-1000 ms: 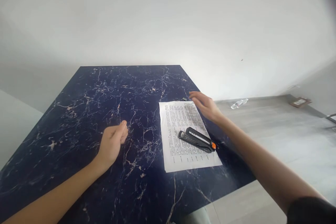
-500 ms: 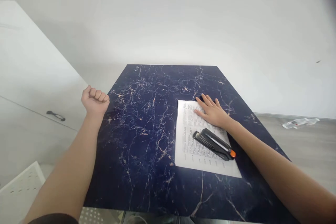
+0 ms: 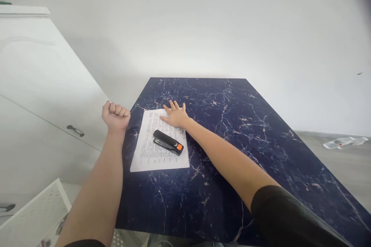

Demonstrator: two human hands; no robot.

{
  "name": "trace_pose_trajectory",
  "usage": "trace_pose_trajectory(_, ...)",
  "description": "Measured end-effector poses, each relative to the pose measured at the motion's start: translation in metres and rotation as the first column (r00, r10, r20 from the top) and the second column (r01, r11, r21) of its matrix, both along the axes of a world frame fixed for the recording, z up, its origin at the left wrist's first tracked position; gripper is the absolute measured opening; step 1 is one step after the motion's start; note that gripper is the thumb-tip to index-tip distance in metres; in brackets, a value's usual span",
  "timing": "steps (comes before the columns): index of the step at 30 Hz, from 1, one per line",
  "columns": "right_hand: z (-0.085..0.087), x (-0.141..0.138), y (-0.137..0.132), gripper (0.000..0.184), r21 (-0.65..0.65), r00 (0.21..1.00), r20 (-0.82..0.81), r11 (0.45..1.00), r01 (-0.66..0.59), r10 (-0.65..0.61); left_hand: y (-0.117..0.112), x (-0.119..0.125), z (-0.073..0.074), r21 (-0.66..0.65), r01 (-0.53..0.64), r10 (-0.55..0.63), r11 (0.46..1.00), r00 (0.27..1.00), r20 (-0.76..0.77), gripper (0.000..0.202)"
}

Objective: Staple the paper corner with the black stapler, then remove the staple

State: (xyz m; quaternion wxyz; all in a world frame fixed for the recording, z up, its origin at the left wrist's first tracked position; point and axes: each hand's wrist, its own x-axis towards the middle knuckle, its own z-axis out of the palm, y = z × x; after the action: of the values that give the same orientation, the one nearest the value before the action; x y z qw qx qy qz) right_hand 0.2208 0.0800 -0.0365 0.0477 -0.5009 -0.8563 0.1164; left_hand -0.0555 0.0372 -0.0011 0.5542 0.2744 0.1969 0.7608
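Note:
My right hand (image 3: 176,115) lies flat with fingers spread on the top right part of a printed sheet of paper (image 3: 142,154), its fingertips reaching past the far edge. A black stapler (image 3: 168,142) with an orange patch rests on the paper, a little nearer to me than that hand. My left hand (image 3: 116,115) is closed in a fist at the table's left edge, beside the paper and apart from it. Nothing shows inside the fist.
The dark blue marble-patterned table (image 3: 220,185) reaches a pale wall (image 3: 203,23). A white cabinet (image 3: 49,85) with dark handles stands on the left. A perforated white panel (image 3: 43,208) is low at the left. Clear plastic packaging (image 3: 342,142) lies on the floor at the right.
My right hand has slid the paper, with the stapler on it, leftward across the table. My left hand remains a fist. The view has shifted slightly.

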Motion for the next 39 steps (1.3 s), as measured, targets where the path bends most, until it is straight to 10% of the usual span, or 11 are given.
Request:
trace_pose_trajectory(10,0.0,-0.017,-0.04,0.056,0.136,0.881,-0.08,0.88,-0.455,0.467,0.0,-0.005,-0.001,-0.071,-0.113,0.106,0.991,0.99,-0.095,0.048)
trace_pose_trajectory(18,-0.008,-0.002,-0.064,0.054,0.089,0.88,-0.013,0.877,-0.472,0.475,0.0,0.005,0.0,-0.05,0.004,-0.007,0.999,0.998,-0.055,0.047)
trace_pose_trajectory(25,-0.017,0.106,-0.105,0.055,0.16,0.937,-0.03,0.927,-0.339,0.348,0.004,0.024,0.0,-0.143,0.074,-0.088,0.987,0.991,-0.101,0.049)
trace_pose_trajectory(31,-0.021,0.183,-0.117,0.058,0.128,0.956,-0.078,0.954,-0.271,0.282,-0.007,0.127,-0.006,-0.258,0.231,-0.307,0.938,0.9,-0.31,0.057)
trace_pose_trajectory(33,-0.012,0.19,-0.117,0.052,0.104,0.957,-0.192,0.974,-0.2,0.217,-0.024,0.167,-0.012,-0.154,0.25,-0.29,0.956,0.73,-0.619,0.052)
trace_pose_trajectory(35,0.004,0.196,-0.119,0.043,0.07,0.927,-0.369,0.997,-0.039,0.062,-0.04,0.193,-0.019,-0.006,0.373,-0.147,0.928,0.348,-0.926,0.037)
trace_pose_trajectory(39,0.043,0.215,-0.145,0.04,-0.117,0.852,-0.519,0.993,0.01,-0.07,-0.054,0.204,-0.031,0.08,0.607,0.258,0.79,-0.211,-0.943,0.045)
